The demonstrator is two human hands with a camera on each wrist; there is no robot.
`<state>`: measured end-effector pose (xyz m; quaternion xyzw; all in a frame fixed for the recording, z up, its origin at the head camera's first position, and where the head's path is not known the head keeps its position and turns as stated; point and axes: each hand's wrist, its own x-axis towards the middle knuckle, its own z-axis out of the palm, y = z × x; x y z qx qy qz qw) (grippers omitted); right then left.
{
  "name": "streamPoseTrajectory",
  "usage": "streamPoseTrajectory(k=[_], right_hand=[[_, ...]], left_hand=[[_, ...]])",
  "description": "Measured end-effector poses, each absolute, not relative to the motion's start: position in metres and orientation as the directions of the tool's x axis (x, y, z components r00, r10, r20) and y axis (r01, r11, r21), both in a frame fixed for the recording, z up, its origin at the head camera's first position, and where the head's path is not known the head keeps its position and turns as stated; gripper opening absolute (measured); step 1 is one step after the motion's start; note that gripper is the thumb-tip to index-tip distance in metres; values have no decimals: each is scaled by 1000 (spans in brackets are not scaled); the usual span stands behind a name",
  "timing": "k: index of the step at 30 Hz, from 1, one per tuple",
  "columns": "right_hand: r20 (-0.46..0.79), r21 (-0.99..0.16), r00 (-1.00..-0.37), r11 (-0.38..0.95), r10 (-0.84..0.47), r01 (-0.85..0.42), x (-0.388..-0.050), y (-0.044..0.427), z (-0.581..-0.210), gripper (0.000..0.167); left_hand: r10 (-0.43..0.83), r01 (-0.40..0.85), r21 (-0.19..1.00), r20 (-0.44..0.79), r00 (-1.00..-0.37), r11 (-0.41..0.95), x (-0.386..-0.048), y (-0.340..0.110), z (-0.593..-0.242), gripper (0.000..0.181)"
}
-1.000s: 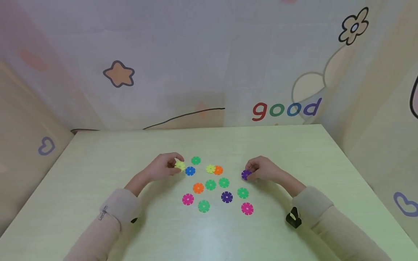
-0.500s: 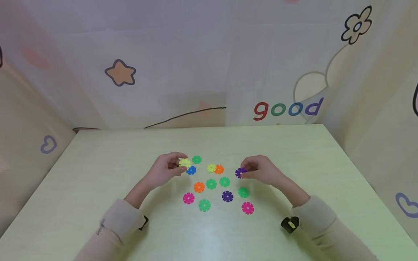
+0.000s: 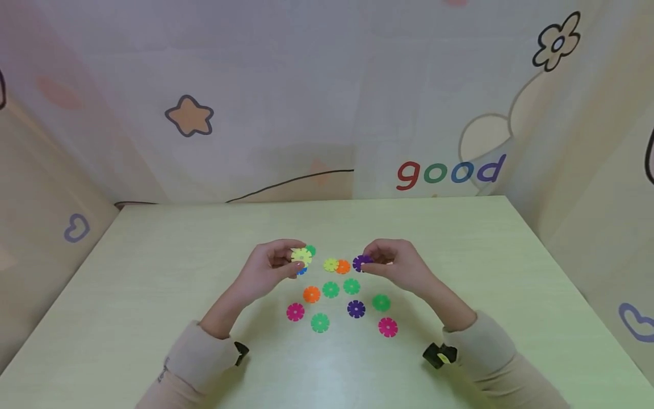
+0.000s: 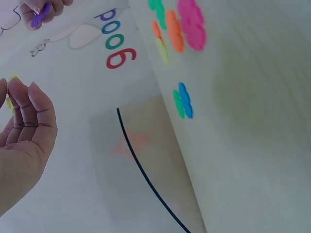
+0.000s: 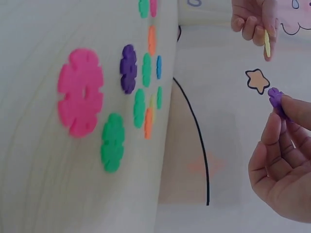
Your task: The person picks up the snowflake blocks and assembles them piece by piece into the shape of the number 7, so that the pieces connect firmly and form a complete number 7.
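My left hand (image 3: 268,267) pinches a yellow notched disc (image 3: 301,257) between thumb and fingers, raised above the table. In the head view that disc partly covers a green disc (image 3: 311,250) and a blue disc (image 3: 302,271). Across from it, my right hand (image 3: 400,264) pinches a purple disc (image 3: 360,263) by its edge, also held up. The right wrist view shows the purple disc (image 5: 276,100) at the thumb tip of the right hand (image 5: 284,165), with the yellow disc (image 5: 267,44) in the left hand (image 5: 255,19) beyond. A gap separates the two held discs.
On the pale table (image 3: 179,272) lie a yellow disc (image 3: 330,264) touching or overlapping an orange one (image 3: 343,266), another orange disc (image 3: 311,294), several green discs, a purple disc (image 3: 356,309) and two pink discs. A printed curtain (image 3: 286,85) stands behind.
Both hands have moved toward each other, the left to the right with the yellow disc, the right to the left with the purple disc. The loose discs have stayed in place.
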<state>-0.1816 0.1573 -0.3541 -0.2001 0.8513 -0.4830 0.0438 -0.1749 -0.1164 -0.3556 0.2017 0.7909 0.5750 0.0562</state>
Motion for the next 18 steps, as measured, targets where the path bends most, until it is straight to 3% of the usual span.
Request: streamPoseTrajectory(k=[18], right_hand=[[323, -831, -879, 340, -352, -441, -166, 132, -332, 10]], left_hand=[[445, 319, 932, 215, -870, 174, -164, -93, -331, 33]])
